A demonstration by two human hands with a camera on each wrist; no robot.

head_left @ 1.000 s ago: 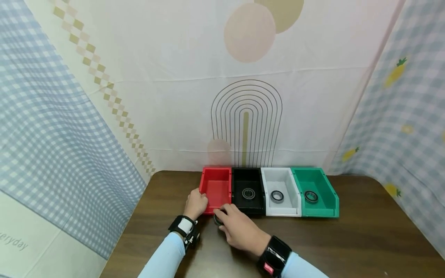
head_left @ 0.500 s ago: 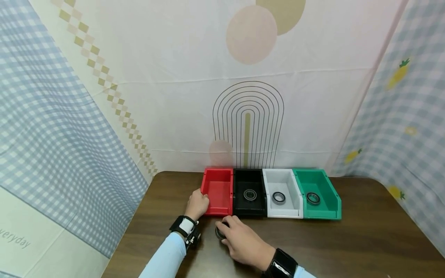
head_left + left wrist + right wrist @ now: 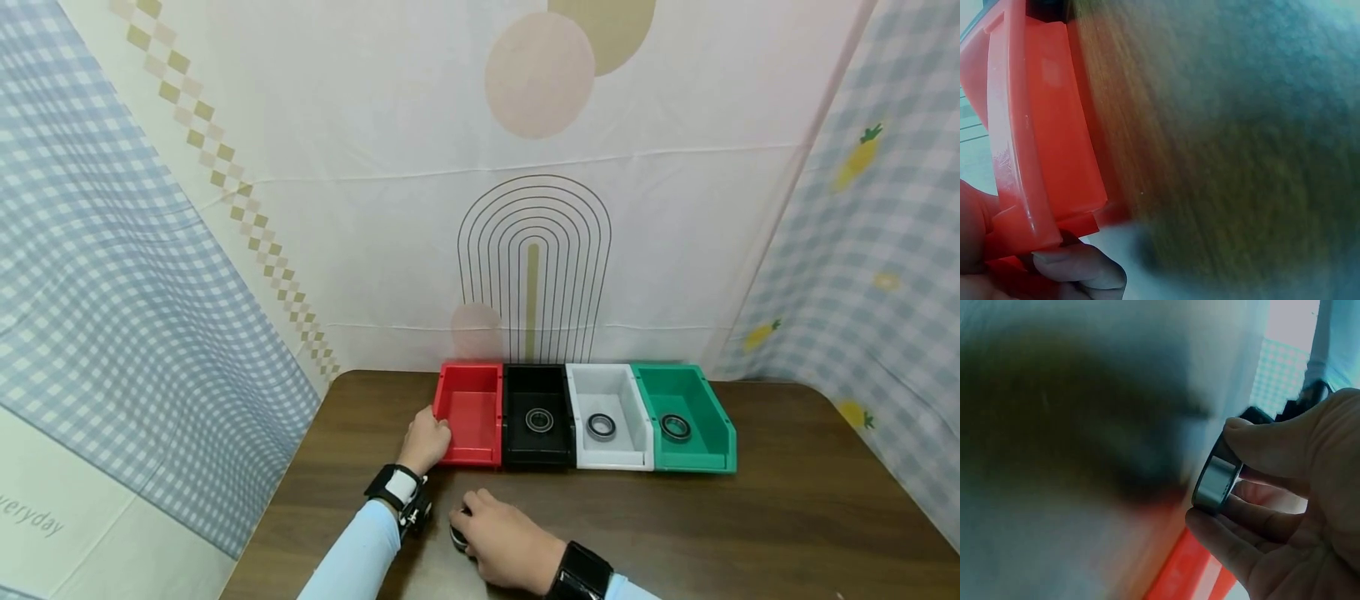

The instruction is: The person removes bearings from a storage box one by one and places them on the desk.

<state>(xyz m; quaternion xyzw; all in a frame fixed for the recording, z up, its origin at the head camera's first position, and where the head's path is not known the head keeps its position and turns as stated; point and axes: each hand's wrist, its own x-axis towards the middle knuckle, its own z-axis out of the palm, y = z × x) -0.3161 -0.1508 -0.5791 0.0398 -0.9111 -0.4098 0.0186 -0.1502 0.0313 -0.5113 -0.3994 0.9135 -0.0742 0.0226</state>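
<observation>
In the head view my left hand (image 3: 424,440) grips the near left corner of a red plastic bin (image 3: 471,403). The left wrist view has that hand's thumb and fingers (image 3: 1082,265) on either side of the bin's wall. My right hand (image 3: 512,543) pinches a ball bearing (image 3: 457,538) by its rim, low over the table in front of the bins. From the right wrist, the bearing's shiny outer ring (image 3: 1216,482) sits between thumb and fingertips, partly tilted. No object shows inside the red bin. Whether the bearing touches the table I cannot tell.
Right of the red bin, side by side, stand a black bin (image 3: 534,383), a white bin (image 3: 602,383) and a green bin (image 3: 667,385). Each of these holds one bearing, such as the bearing (image 3: 601,427) in the white one. Behind the brown table (image 3: 720,533) hangs a patterned cloth (image 3: 390,250).
My right hand has drawn back from the red bin's front edge toward me with the bearing in its fingers. The left hand keeps its hold on the bin.
</observation>
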